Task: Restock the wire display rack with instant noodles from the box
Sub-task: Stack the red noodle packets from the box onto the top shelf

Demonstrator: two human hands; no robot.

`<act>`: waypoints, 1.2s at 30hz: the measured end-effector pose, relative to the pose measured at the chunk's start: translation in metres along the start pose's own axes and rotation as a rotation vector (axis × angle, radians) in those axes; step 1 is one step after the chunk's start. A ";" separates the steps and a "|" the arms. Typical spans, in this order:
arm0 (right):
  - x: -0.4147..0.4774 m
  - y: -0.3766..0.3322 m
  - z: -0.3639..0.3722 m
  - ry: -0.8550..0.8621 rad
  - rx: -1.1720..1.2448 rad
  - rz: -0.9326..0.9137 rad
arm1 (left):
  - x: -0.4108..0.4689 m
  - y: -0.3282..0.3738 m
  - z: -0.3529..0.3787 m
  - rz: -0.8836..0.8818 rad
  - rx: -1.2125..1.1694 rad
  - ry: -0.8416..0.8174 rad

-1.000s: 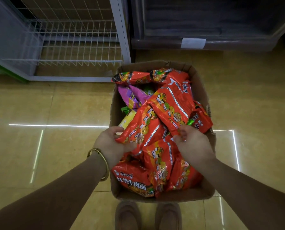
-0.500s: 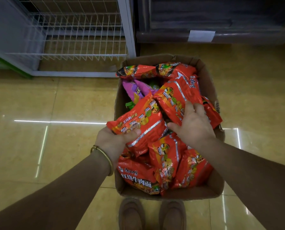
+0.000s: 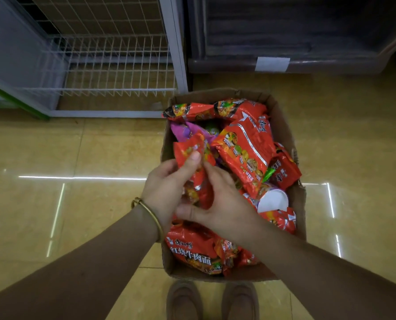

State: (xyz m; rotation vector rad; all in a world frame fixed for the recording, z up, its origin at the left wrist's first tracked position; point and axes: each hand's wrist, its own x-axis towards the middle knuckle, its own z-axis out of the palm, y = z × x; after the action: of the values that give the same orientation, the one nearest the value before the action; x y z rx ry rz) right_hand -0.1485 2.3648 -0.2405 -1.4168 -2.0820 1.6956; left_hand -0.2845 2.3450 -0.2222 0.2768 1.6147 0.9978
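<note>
A cardboard box (image 3: 282,125) on the floor holds several red instant noodle packets, a purple packet (image 3: 187,130) and a white-lidded noodle cup (image 3: 273,200). My left hand (image 3: 167,190) grips a red noodle packet (image 3: 192,151), lifted upright above the box's left side. My right hand (image 3: 220,204) presses against the same packet from the right, fingers spread around its lower part. The white wire display rack (image 3: 114,65) stands empty at the upper left, just beyond the box.
The rack's white upright post (image 3: 174,42) rises beside the box's far left corner. A dark wooden shelf unit (image 3: 284,42) with a white label stands behind the box. My two shoes (image 3: 213,299) touch the box's near edge. Glossy yellow floor tiles lie all around.
The left hand has lifted one red packet out of the pile and turned it upright. The right hand moved left from the pile onto that packet. A white-lidded cup is uncovered.
</note>
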 end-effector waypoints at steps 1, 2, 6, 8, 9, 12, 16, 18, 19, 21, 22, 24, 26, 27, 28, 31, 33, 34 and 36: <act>0.000 0.001 -0.005 0.023 0.013 0.014 | -0.002 0.004 0.000 -0.062 0.003 -0.072; 0.000 0.005 -0.010 0.069 0.014 0.027 | -0.002 0.006 0.000 -0.118 0.009 -0.123; 0.003 0.023 -0.030 0.346 -0.048 0.169 | -0.005 0.002 0.005 -0.172 0.059 -0.190; 0.005 0.033 -0.039 0.403 0.000 0.223 | -0.005 -0.004 0.009 -0.132 0.067 -0.140; 0.005 0.036 -0.043 0.425 0.039 0.236 | -0.004 -0.008 0.009 -0.118 0.077 -0.102; 0.004 0.044 -0.050 0.448 0.113 0.243 | 0.002 -0.019 0.000 -0.103 0.155 -0.005; 0.003 0.047 -0.057 0.477 0.172 0.222 | 0.008 -0.025 -0.012 -0.103 0.192 0.062; 0.004 0.046 -0.059 0.494 0.240 0.241 | 0.009 -0.025 -0.013 -0.098 0.201 0.085; 0.005 0.048 -0.060 0.490 0.275 0.258 | 0.010 -0.025 -0.013 -0.091 0.209 0.091; 0.007 0.049 -0.059 0.449 0.354 0.294 | 0.010 -0.022 -0.011 -0.080 0.217 0.094; 0.007 0.048 -0.059 0.432 0.417 0.326 | 0.010 -0.021 -0.010 -0.088 0.206 0.073; 0.007 0.049 -0.057 0.372 0.556 0.375 | 0.012 -0.020 -0.011 -0.150 0.140 -0.028; 0.007 0.050 -0.054 0.307 0.613 0.428 | 0.012 -0.020 -0.010 -0.188 0.097 -0.169; 0.008 0.051 -0.052 0.286 0.614 0.449 | 0.012 -0.022 -0.010 -0.184 0.087 -0.211; 0.008 0.051 -0.050 0.290 0.600 0.451 | 0.013 -0.024 -0.009 -0.176 0.078 -0.220; 0.008 0.047 -0.049 0.285 0.493 0.377 | 0.015 -0.029 -0.010 -0.158 0.038 -0.183; 0.008 0.046 -0.049 0.276 0.398 0.332 | 0.017 -0.030 -0.012 -0.153 0.029 -0.164; 0.009 0.046 -0.049 0.273 0.340 0.314 | 0.018 -0.030 -0.014 -0.148 0.031 -0.153; 0.011 0.045 -0.052 0.316 0.174 0.321 | 0.018 -0.030 -0.018 -0.136 0.036 -0.133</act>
State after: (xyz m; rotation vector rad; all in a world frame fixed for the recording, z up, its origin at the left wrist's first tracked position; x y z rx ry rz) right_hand -0.0978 2.4066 -0.2628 -1.8935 -1.5715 1.5753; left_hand -0.2966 2.3300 -0.2570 0.2490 1.5105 0.8310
